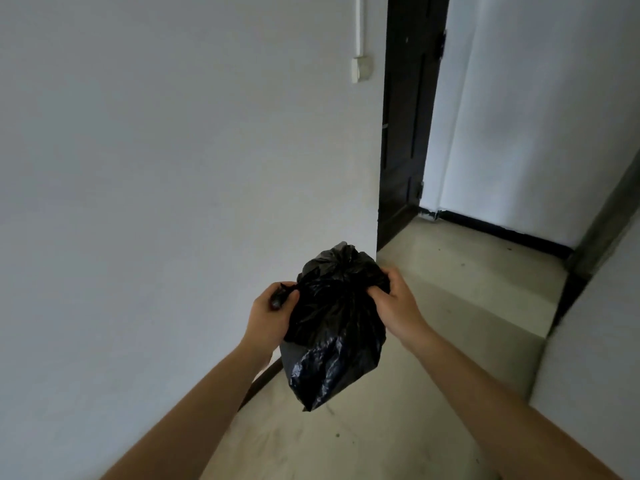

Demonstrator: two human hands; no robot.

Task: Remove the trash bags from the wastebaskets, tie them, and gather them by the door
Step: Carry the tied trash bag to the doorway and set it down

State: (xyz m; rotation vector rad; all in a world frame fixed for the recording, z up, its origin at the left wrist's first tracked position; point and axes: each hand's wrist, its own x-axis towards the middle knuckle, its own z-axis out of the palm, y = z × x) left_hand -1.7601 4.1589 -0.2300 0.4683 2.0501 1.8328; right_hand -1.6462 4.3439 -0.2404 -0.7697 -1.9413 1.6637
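Note:
A small black trash bag (334, 327) hangs in the air in front of me, held between both hands above the floor. My left hand (272, 315) grips a twisted end of the bag's mouth at its left side. My right hand (393, 299) grips the bunched plastic at the bag's upper right. The top of the bag is gathered into a crumpled knot-like bunch. A dark door (407, 116) stands open at the end of the passage ahead.
A white wall (173, 168) runs close along my left, with a wall switch (119, 69) high up. A pale tiled floor (450, 306) leads to the doorway. Another white wall corner (588, 358) juts in at the right.

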